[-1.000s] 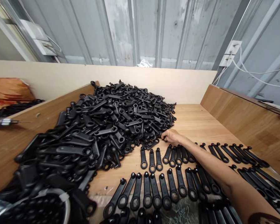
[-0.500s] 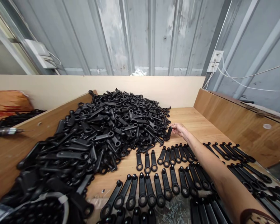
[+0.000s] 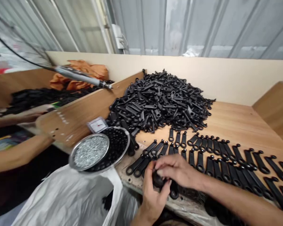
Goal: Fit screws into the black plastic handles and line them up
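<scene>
A black moulded lever is grasped by the curled fingers of the left hand and right hand at the near edge of the wooden tabletop, beside rows of ring-ended levers. Bright screws are held in a steel dish, overlapping a steel bowl of black round pieces.

Bare left hand, bare right hand, bare forearm (slightly blurred)
</scene>
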